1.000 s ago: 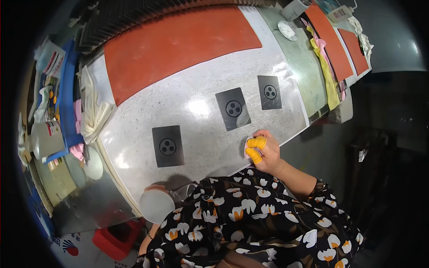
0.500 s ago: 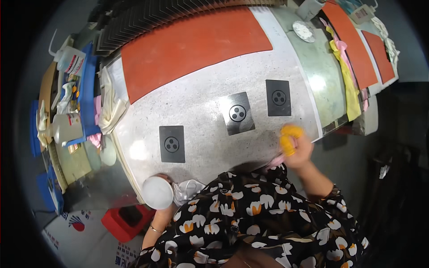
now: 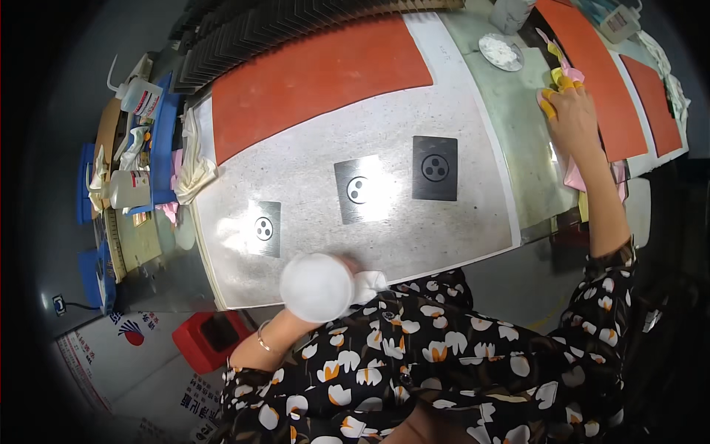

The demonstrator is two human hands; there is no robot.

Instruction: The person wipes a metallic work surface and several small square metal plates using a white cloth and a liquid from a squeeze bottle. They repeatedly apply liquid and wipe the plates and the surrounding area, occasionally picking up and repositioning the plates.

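Observation:
My left hand (image 3: 293, 323) is closed around a white round cup-like container (image 3: 316, 287) at the near edge of the work surface; the container hides most of the fingers. A crumpled white cloth (image 3: 370, 286) sticks out beside it. My right hand (image 3: 573, 117), with yellow finger cots on its fingertips, reaches to the far right. Its fingers are bent over a pink cloth (image 3: 572, 75) lying among yellow and pink cloths. Three dark rectangular plates (image 3: 435, 168) (image 3: 360, 191) (image 3: 265, 229), each with a ringed three-dot mark, lie flat on the grey-white board (image 3: 414, 240).
An orange-red sheet (image 3: 318, 89) covers the board's far part, before a row of dark upright plates (image 3: 296, 37). A dish of white material (image 3: 501, 52) stands back right. Bottles and a blue tray (image 3: 164, 140) are at left; a red bin (image 3: 209, 340) is below.
My right hand has moved from the board's near right edge up to the cloths at the far right. My left hand has moved rightward with the white container.

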